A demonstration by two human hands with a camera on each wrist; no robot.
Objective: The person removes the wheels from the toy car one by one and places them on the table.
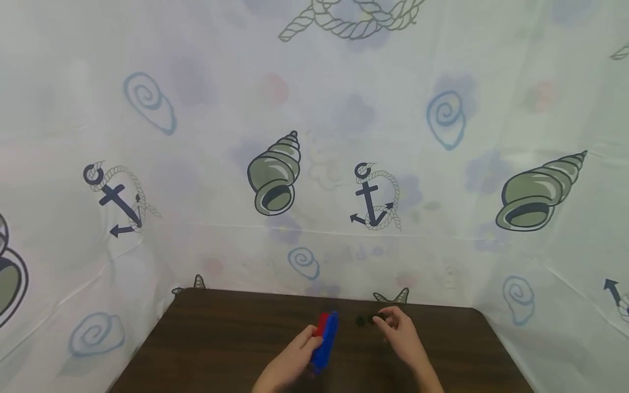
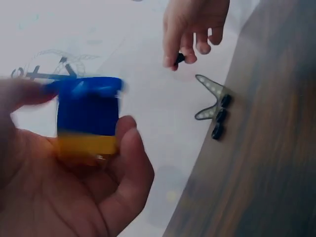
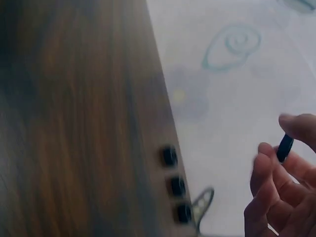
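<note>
My left hand [image 1: 289, 360] grips a plastic toy body [image 1: 325, 341], blue and red in the head view. Its blue and yellow faces show, blurred, in the left wrist view, with thumb and fingers around it. To its right, my right hand [image 1: 405, 341] pinches a small black toy wheel [image 3: 285, 147] between thumb and finger, held above the table. Three more black wheels [image 3: 177, 186] stand in a row on the table near its far edge; in the head view the right hand partly hides them. The two hands are apart.
A dark wood-grain table [image 1: 221, 338] lies beneath both hands. Beyond its far edge hangs a white cloth [image 1: 206, 262] printed with shells, anchors and starfish, which also runs along both sides.
</note>
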